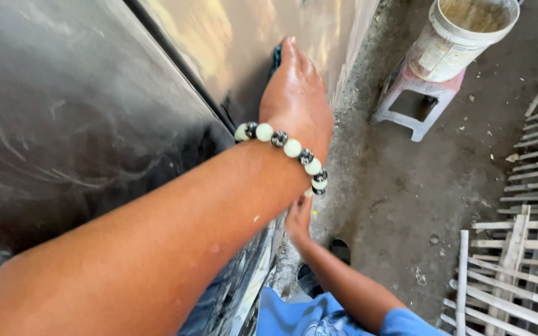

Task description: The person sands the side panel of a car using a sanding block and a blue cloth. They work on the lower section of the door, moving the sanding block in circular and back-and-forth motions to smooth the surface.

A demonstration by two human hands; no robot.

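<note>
Head view: the left hand (pixel 297 99) presses a mostly hidden dark cloth (pixel 275 59) flat against the wet car panel (pixel 82 112), the right hand (pixel 299 219) hangs loosely open, holding nothing, near a white bucket (pixel 453 43) of murky liquid on a pink stool (pixel 415 99).

A glossy, smooth dark metal panel (pixel 76 106) is seen, streaked with wet smears. The floor (pixel 406 186) is shown as rough, dusty concrete. A grimy, matt plastic bucket (pixel 456 43) is set on a scuffed plastic stool (pixel 415 102). Polished beads (pixel 281 142) are noted, shiny.
</note>
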